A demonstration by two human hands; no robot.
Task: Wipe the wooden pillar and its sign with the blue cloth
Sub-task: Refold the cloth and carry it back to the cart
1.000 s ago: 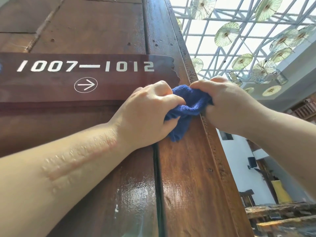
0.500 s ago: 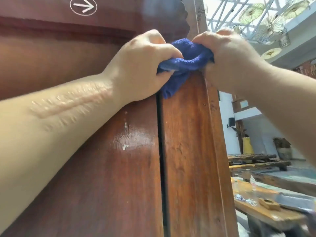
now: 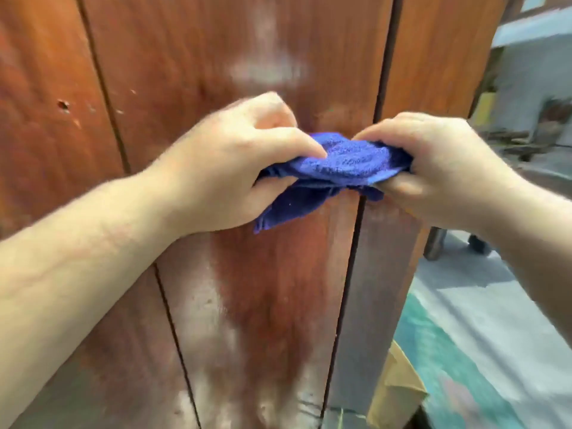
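Observation:
The reddish-brown wooden pillar (image 3: 235, 305) fills most of the head view, its planks split by dark vertical seams. In front of it a bunched blue cloth (image 3: 337, 165) is stretched between both hands. My left hand (image 3: 235, 168) grips the cloth's left end with curled fingers and thumb, and a loose corner hangs below it. My right hand (image 3: 433, 168) pinches the right end. The sign is out of view. The picture is motion-blurred.
Pale glossy reflections and small holes mark the pillar's planks. To the right of the pillar's edge lie a grey floor (image 3: 495, 305), a teal patch (image 3: 439, 360) and a tan cardboard piece (image 3: 396, 388) at the base. Blurred furniture stands far right.
The view has dropped down the pillar, so the sign and arrow have left the frame. Both hands came lower with the cloth, which now spreads wider between them.

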